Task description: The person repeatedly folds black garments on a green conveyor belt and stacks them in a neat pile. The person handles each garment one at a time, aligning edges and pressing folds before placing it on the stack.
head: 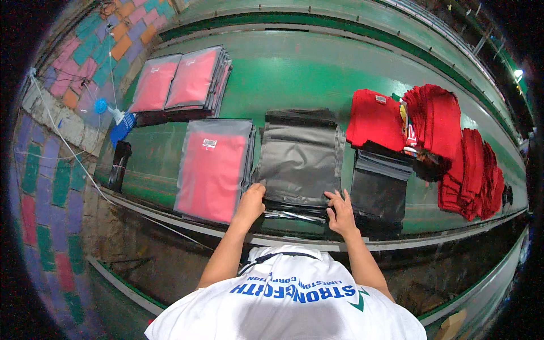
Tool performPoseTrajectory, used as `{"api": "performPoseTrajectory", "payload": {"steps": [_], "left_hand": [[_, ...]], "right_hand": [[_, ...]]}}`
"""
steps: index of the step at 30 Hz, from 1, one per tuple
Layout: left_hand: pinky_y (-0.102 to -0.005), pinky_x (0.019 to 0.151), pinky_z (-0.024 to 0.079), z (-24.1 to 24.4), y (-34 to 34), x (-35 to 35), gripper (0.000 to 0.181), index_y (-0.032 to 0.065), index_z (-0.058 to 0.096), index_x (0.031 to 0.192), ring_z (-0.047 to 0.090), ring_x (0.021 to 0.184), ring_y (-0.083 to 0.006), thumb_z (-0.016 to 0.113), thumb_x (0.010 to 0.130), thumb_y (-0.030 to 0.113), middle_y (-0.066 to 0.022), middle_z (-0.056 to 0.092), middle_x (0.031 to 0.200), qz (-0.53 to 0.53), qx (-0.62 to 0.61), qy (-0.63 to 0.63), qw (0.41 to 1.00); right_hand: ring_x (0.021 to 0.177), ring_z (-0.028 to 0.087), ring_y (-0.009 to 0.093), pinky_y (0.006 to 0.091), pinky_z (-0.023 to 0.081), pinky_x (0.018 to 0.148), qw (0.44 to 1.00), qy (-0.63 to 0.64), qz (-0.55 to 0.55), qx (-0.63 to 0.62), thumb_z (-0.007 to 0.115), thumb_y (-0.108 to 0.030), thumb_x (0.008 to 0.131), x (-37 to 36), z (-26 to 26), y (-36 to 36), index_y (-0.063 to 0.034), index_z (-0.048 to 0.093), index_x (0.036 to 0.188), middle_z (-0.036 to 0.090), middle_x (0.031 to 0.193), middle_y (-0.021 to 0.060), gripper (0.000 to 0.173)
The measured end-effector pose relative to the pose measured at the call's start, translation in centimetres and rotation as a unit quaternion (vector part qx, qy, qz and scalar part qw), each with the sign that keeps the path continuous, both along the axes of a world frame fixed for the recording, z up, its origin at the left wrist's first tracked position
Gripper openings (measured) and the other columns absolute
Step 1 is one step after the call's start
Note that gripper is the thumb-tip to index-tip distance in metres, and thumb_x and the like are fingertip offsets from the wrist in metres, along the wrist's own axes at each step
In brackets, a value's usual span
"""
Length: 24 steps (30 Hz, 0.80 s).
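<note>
A stack of dark plastic bags [301,159] lies on the green table in front of me. My left hand [254,199] touches the near left corner of the top bag, its fingers bent at the edge. At the near right corner, my right hand [341,210] rests with fingertips on the bag and the fingers somewhat apart. Whether either hand pinches the plastic, I cannot tell. Left of the bags is a pile of red folded garments in frosted bags [212,174]. Flat dark packets [378,195] are stacked to the right.
More bagged red garments [191,80] lie at the far left. Folded red garments [376,119] and further red piles [433,114] stand on the right. A blue cloth [123,127] and a black item [120,165] lie at the left end. A metal edge [297,243] borders the green table [289,80].
</note>
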<state>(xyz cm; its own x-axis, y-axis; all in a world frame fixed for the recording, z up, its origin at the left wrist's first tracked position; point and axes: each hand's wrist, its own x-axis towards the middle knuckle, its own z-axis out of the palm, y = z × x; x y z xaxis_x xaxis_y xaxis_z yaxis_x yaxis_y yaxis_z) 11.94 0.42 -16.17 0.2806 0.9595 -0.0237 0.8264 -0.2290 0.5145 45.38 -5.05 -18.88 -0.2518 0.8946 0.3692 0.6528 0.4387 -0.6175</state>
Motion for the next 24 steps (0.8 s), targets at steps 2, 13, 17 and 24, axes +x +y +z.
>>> {"api": "performPoseTrajectory", "payload": {"steps": [2, 13, 17, 24], "left_hand": [[-0.0494, 0.096, 0.052, 0.1, 0.1, 0.1, 0.03, -0.0054, 0.063, 0.097, 0.061, 0.111, -0.0437, 0.064, 0.068, -0.013, -0.0232, 0.064, 0.109, 0.007, -0.021, 0.033, 0.999], [-0.0482, 0.095, 0.051, 1.6, -0.9, 8.5, 0.025, -0.0013, 0.064, 0.096, 0.063, 0.108, -0.0413, 0.062, 0.072, -0.007, -0.0192, 0.067, 0.108, -0.097, 0.117, -0.086, 0.985], [-0.0483, 0.098, 0.047, 0.9, -1.8, 14.7, 0.015, -0.0003, 0.063, 0.093, 0.062, 0.107, -0.0377, 0.06, 0.079, -0.005, -0.0151, 0.065, 0.104, -0.165, 0.127, -0.168, 0.964], [-0.0469, 0.101, 0.047, 0.0, -3.0, 22.2, 0.025, -0.0002, 0.065, 0.099, 0.061, 0.111, -0.0369, 0.062, 0.075, -0.008, -0.0158, 0.065, 0.108, -0.252, 0.076, -0.153, 0.952]], "right_hand": [[0.137, 0.05, 0.046, 0.0658, 0.022, 0.12, 1.0, -0.025, -0.003, 0.008, 0.064, -0.008, 0.091, 0.0, -0.1, -0.4, -0.0036, 0.058, 0.105, 0.064, 0.136, 0.015, 0.015], [0.11, 0.067, 0.035, 0.0502, 0.045, 0.107, 0.992, 0.016, -0.12, 0.03, 0.066, 0.0, 0.083, 5.5, 0.9, -1.7, -0.0029, 0.067, 0.103, 0.072, 0.115, 0.0135, 0.021], [0.108, 0.066, 0.035, 0.0453, 0.051, 0.097, 0.99, -0.007, -0.143, -0.017, 0.069, 0.003, 0.073, 9.3, -0.3, -3.6, -0.0046, 0.069, 0.097, 0.071, 0.115, 0.0122, 0.025], [0.111, 0.064, 0.033, 0.046, 0.049, 0.099, 0.989, -0.029, -0.131, -0.064, 0.074, -0.002, 0.072, 12.3, -0.9, -5.5, -0.0031, 0.073, 0.097, 0.07, 0.114, 0.0107, 0.025]]}}
